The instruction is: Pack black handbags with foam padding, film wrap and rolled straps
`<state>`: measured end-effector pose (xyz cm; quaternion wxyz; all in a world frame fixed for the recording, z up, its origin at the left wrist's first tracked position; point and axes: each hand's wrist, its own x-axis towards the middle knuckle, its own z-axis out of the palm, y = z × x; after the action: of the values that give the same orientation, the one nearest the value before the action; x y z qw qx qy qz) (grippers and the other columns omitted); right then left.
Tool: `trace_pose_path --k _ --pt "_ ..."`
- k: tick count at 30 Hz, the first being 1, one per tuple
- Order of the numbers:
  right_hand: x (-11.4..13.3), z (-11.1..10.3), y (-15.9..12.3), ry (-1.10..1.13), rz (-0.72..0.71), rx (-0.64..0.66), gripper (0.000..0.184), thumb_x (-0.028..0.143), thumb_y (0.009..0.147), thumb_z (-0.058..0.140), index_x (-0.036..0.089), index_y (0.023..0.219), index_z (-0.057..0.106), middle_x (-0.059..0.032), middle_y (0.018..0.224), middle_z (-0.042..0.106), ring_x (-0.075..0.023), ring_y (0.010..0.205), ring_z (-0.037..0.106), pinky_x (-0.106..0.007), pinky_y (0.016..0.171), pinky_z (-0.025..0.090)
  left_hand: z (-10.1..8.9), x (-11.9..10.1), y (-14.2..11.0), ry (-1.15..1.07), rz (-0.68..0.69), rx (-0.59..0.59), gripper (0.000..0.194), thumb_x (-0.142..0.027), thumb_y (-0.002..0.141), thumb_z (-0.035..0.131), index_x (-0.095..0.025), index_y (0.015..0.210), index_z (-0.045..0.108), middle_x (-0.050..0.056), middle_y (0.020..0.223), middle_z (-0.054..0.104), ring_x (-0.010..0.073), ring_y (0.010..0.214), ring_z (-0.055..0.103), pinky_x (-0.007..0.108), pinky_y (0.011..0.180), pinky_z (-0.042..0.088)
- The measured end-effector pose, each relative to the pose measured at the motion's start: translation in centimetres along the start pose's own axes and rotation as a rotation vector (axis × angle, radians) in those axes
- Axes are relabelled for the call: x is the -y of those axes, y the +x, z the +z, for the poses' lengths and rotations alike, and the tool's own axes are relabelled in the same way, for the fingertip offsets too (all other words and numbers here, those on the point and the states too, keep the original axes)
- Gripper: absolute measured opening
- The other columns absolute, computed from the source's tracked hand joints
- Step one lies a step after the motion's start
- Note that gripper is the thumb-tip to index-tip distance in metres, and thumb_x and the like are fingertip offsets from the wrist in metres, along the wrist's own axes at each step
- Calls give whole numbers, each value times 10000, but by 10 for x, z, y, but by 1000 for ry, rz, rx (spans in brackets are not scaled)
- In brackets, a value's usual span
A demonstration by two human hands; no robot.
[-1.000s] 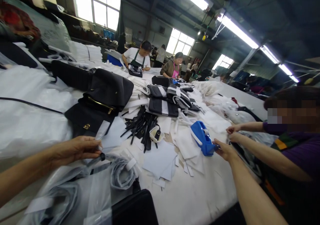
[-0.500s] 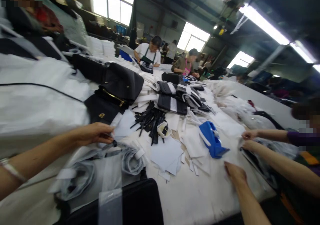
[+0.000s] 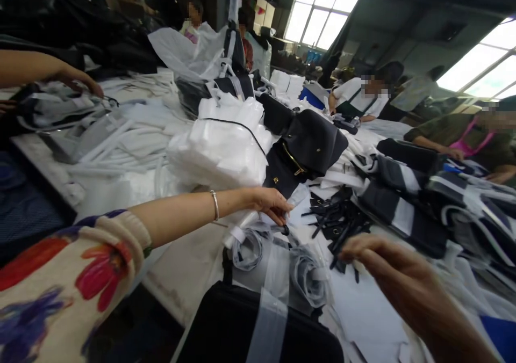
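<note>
Our left hand [image 3: 271, 202] nearly closes by the handle [image 3: 286, 230], best pinched lightly; our right hand [image 3: 397, 271] half-curls. We cannot tell either's hold.

Table layout around the strap pile

The strap pile [image 3: 334, 218] lies on the table [image 3: 193, 261]; just behind it to the left sits the zippered bag [image 3: 314, 143], and the bound stack [image 3: 226, 143] lies farther left; to its right are the banded bags [image 3: 403, 212]; before it lie paper sheets [image 3: 366, 309]; to its front left is the taped bag [image 3: 217, 320], with two coils [image 3: 248, 250] along that bag's far side
</note>
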<state>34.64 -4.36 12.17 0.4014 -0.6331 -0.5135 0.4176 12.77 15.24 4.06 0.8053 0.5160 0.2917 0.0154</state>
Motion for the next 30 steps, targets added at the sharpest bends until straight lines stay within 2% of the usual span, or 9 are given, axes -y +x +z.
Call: trace_pose_path --k 2,3,6,10,14,18,20,24,30 --pt "25 46 34 -84 -48 228 289 505 712 741 217 700 722 -79 749 689 -231 747 619 -313 672 498 1 0 0 -16 9 1 300 -354 718 783 -99 650 641 52 582 662 150 631 662 286 722 556" --pt "30 65 49 -120 -46 269 278 485 726 719 211 681 709 -56 704 674 -203 692 600 -290 636 477 1 0 0 -19 15 -13 261 -313 743 754 -103 641 637 47 573 661 147 621 660 282 716 558" --pt "23 93 83 -318 -32 227 223 395 733 682 201 625 665 5 604 620 -136 585 536 -236 557 400 2 2 3 -21 35 -60 180 -183 759 684 -109 603 634 32 566 667 137 596 658 264 700 561" --pt "-4 91 102 -558 12 121 203 335 735 661 198 587 636 22 558 597 -124 556 521 -225 523 356 0 7 9 -75 21 -56 217 -246 793 679 -102 632 666 34 579 676 133 564 650 261 655 564" --pt "-13 86 107 -588 97 93 222 379 728 675 202 597 648 10 548 612 -128 518 519 -230 476 340 -4 10 11 -100 19 -26 294 -314 837 653 -94 642 656 47 570 675 142 583 671 266 639 573" --pt "-15 83 109 -577 175 72 279 442 718 688 199 587 650 -14 539 634 -136 509 536 -231 461 349 -7 14 10 -68 62 -1 257 -281 694 789 -105 615 619 38 582 686 136 602 682 252 655 576" --pt "-16 80 109 -552 193 86 306 480 713 690 193 607 669 -26 563 654 -146 534 561 -239 491 386 -8 16 10 -40 84 2 270 -231 649 812 -119 597 572 37 580 688 136 604 687 249 653 575" --pt "-16 76 107 -438 193 152 267 438 712 673 176 712 721 -39 624 683 -164 592 600 -267 569 445 -5 16 10 81 154 -29 226 -126 721 710 -137 625 505 -2 533 655 124 568 682 235 610 569" --pt "-18 76 110 -178 297 134 252 353 600 732 169 766 692 -45 665 698 -182 625 635 -296 610 490 -1 11 5 185 244 -47 90 -59 775 597 -136 793 554 -35 587 649 136 570 687 247 598 574"
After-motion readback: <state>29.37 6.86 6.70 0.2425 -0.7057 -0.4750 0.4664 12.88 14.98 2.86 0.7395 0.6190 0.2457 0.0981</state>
